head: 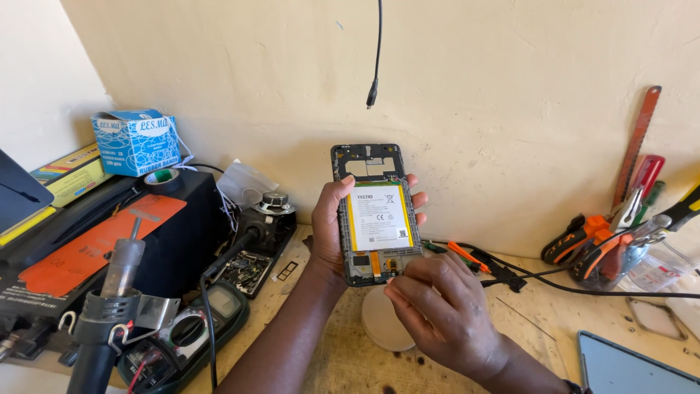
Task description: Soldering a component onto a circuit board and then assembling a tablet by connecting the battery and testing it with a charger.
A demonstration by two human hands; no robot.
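Wooden tabletop (343, 357), scuffed and bare under the forearms, crowded toward left edge by hot-air gun (109, 306), multimeter (182, 335) and black case (109, 241); pliers (590, 244) and cables along back right edge. Left hand (332, 226) raised upright, fingers wrapped round opened phone (375, 211), white battery facing out, held above tabletop near the wall. Right hand (437, 306) below it, fingertips pressed together at phone's bottom edge; whether pinching anything, cannot tell.
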